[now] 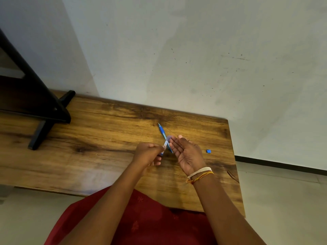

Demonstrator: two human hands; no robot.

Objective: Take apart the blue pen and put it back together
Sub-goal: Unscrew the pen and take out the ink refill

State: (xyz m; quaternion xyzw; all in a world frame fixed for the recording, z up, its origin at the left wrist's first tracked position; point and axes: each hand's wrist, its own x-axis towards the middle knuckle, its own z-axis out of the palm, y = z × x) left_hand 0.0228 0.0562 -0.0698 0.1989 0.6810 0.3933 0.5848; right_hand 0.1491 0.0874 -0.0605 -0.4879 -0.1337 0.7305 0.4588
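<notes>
A blue pen part (162, 132) with a pointed tip lies on the wooden table (99, 131), pointing away toward the wall. My left hand (149, 153) is closed on a clear barrel piece (165, 144) that slants up to the right. My right hand (187, 153) is held flat beside it, palm facing left, fingers straight and together, fingertips close to the barrel's upper end. Part of the blue pen part is hidden behind these hands. A small blue cap piece (208, 151) rests on the table to the right of my right hand.
A black stand (44, 110) with a foot sits on the table's left side. A marked white wall (194, 59) rises right behind the table. The table's right edge (235, 167) drops to a pale floor. Red clothing (145, 218) is at the near edge.
</notes>
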